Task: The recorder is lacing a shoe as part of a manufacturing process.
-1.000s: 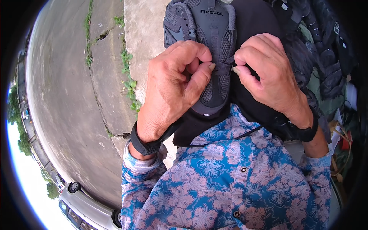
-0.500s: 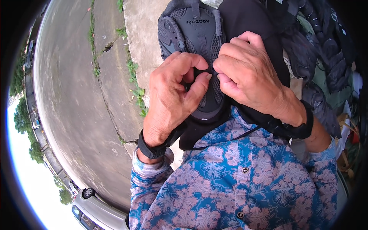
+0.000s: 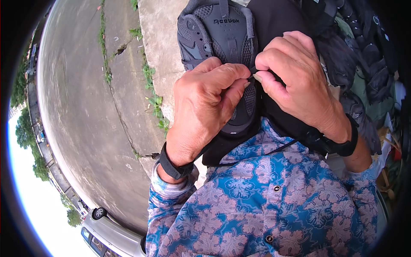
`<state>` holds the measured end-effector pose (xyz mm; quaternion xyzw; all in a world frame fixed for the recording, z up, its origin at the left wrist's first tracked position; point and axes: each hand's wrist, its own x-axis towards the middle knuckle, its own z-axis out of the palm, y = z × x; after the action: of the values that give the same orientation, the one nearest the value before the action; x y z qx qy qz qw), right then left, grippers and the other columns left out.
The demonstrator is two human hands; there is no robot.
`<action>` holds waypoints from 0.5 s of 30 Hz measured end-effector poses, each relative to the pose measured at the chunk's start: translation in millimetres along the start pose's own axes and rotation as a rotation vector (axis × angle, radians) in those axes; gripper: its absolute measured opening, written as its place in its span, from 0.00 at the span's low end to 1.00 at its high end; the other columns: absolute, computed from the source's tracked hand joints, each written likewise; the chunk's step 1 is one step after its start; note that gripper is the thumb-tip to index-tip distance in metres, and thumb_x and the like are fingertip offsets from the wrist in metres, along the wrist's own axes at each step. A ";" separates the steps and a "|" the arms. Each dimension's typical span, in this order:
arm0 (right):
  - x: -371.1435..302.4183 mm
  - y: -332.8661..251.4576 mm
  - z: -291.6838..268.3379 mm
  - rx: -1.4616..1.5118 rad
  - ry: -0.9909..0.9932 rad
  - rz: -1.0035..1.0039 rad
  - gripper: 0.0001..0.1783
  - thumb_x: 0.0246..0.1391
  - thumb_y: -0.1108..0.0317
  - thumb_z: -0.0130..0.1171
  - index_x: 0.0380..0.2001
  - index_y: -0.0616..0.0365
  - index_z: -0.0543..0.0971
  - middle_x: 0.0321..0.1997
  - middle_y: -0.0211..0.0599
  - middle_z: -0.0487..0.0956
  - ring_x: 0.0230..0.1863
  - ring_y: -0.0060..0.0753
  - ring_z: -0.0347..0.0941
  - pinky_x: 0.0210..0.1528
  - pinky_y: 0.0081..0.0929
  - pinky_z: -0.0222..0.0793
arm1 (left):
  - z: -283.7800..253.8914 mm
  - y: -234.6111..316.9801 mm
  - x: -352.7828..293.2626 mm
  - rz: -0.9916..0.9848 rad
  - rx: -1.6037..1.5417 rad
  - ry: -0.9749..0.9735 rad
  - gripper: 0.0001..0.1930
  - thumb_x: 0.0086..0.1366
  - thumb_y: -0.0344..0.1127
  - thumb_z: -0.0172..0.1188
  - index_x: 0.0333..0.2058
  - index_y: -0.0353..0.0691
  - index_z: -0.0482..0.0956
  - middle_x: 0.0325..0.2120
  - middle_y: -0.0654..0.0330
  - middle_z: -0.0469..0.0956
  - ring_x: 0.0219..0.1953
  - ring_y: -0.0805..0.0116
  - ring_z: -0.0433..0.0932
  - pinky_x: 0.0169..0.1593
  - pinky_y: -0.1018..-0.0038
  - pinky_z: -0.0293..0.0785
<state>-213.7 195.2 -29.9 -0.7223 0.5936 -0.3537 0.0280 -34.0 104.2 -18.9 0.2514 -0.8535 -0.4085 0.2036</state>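
A dark grey shoe [image 3: 229, 34] lies on my lap over black cloth, its tongue facing up and its heel end toward me. Eyelets show along its left flap. Above the shoe's opening, my left hand [image 3: 209, 94] pinches thumb and forefinger together. My right hand [image 3: 295, 73] is closed too, its fingertips almost meeting the left ones. A short dark stretch of shoelace [image 3: 252, 73] seems to run between the two pinches; most of it is hidden by the fingers.
Many dark shoes [image 3: 368, 51] are heaped to my right. Left of my lap runs a pale concrete ledge [image 3: 158, 47], then grey paving [image 3: 81, 98] with weeds [image 3: 156, 103] in its cracks. A silver car [image 3: 111, 235] stands at the lower left.
Both hands have shifted a little to the right, with the left fingertips now over the shoe's right edge. The shoe has tilted slightly. Both pinches stay closed.
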 end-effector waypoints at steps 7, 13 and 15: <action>-6.7 -10.5 1.0 -0.083 -0.024 0.100 0.15 0.36 0.73 0.70 0.29 0.54 0.76 0.29 0.29 0.73 0.34 0.35 0.71 0.59 0.43 0.57 | 4.6 1.7 2.7 -0.011 0.037 0.030 0.05 0.59 0.21 0.63 0.34 0.34 0.80 0.28 0.58 0.78 0.31 0.68 0.77 0.37 0.75 0.72; -7.4 -14.3 12.6 -0.097 0.064 0.116 0.12 0.38 0.78 0.65 0.28 0.55 0.76 0.29 0.29 0.73 0.34 0.35 0.71 0.59 0.43 0.57 | 7.5 1.9 1.0 -0.011 0.055 0.047 0.04 0.60 0.22 0.63 0.34 0.34 0.80 0.27 0.59 0.78 0.30 0.68 0.76 0.37 0.75 0.72; -6.1 -15.1 15.7 -0.071 0.078 0.113 0.11 0.38 0.79 0.64 0.28 0.55 0.76 0.28 0.29 0.73 0.34 0.35 0.71 0.59 0.42 0.57 | 8.5 0.4 0.5 -0.019 0.073 0.060 0.04 0.60 0.23 0.64 0.34 0.34 0.80 0.27 0.59 0.77 0.30 0.68 0.76 0.36 0.75 0.72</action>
<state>-192.8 199.1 -37.6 -0.6738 0.6463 -0.3581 -0.0006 -39.3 109.1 -23.5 0.2788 -0.8590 -0.3711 0.2160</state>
